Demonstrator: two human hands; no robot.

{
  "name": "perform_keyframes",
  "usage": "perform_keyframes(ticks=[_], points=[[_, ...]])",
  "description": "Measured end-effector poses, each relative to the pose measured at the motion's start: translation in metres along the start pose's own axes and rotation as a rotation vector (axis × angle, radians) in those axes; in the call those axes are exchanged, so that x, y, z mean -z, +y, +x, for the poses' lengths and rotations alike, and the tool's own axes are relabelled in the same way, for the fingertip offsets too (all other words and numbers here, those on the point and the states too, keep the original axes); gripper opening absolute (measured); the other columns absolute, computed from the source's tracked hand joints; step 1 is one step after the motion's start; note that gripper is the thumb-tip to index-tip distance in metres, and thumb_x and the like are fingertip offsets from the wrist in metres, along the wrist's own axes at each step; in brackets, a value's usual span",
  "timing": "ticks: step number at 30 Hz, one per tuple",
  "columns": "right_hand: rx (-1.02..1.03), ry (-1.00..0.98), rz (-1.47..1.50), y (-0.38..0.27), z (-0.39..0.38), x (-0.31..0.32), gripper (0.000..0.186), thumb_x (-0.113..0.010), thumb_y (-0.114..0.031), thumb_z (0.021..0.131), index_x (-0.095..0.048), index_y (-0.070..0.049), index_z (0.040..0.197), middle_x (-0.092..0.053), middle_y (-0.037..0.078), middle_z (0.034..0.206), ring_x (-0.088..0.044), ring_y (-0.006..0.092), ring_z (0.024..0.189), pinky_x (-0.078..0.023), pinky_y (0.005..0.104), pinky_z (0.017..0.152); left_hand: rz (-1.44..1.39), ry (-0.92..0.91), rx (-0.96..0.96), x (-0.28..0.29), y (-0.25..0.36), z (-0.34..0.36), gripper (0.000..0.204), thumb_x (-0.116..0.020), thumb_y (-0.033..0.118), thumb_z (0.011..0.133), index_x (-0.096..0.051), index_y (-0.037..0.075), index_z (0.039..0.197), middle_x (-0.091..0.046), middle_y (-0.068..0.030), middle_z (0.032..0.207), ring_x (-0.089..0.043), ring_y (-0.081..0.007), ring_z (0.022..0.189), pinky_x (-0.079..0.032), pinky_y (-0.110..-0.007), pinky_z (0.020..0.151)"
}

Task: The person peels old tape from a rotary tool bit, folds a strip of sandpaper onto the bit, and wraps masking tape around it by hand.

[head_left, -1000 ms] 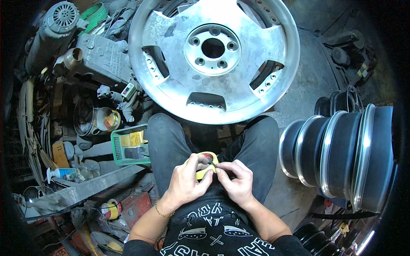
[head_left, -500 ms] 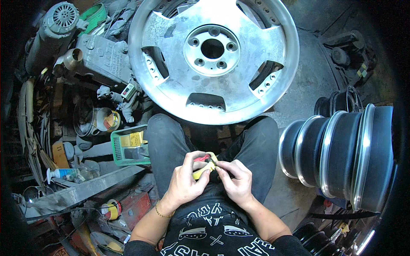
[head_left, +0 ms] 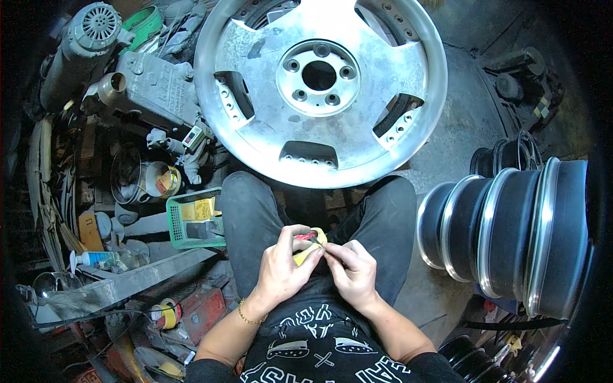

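Observation:
Above my lap, my left hand [head_left: 285, 266] is closed around a roll of yellow tape [head_left: 299, 258], or something much like one, with red showing inside its ring. My left fingers cover a good part of it. Close against its right side, my right hand [head_left: 352, 268] pinches thumb and forefinger together at the yellow edge. Whatever lies between those fingertips is too small to make out. Beyond my knees, a large silver wheel rim [head_left: 313, 121] lies face up, touched by neither hand.
Several black rims with silver lips [head_left: 514, 223] are stacked at the right. Left of my knee sits a green plastic basket [head_left: 172, 225] holding yellow and dark sheets. Dusty machinery [head_left: 153, 83], a metal beam [head_left: 128, 281] and another yellow tape roll [head_left: 168, 315] crowd the left.
My left thumb and fingers have shifted slightly on the yellow roll, which is turned a little. My right hand keeps its pinch beside it. The whole view has moved a touch.

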State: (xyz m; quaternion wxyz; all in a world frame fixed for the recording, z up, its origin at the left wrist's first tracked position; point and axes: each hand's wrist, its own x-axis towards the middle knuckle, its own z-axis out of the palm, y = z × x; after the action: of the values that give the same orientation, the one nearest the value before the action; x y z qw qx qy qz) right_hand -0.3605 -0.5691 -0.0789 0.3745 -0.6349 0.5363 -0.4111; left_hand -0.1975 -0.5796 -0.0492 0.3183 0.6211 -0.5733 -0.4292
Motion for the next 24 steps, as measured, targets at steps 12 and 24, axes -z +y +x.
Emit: perform_keyframes(ticks=[12,24], points=[[-0.094,-0.128,0.167,0.003,0.001,0.007,0.02,-0.071,0.001,0.083,-0.07,0.001,0.103,-0.065,0.012,0.079,-0.064,0.02,0.068,-0.05,0.03,0.063,-0.259,-0.192,0.161,0.002,-0.017,0.007,0.032,-0.075,0.016,0.087,-0.059,-0.001,0.11,-0.073,-0.0124,0.093,-0.067,-0.0108,0.087,-0.052,-0.026,0.077],[0.002,-0.111,0.155,0.002,0.001,0.005,0.023,-0.071,0.003,0.081,-0.069,-0.002,0.104,-0.069,0.013,0.088,-0.068,0.0225,0.077,-0.053,0.031,0.069,-0.184,-0.139,0.076,0.002,-0.018,0.003,0.028,-0.072,0.013,0.087,-0.064,0.0,0.11,-0.074,-0.0156,0.095,-0.073,-0.0204,0.09,-0.056,-0.031,0.078]])
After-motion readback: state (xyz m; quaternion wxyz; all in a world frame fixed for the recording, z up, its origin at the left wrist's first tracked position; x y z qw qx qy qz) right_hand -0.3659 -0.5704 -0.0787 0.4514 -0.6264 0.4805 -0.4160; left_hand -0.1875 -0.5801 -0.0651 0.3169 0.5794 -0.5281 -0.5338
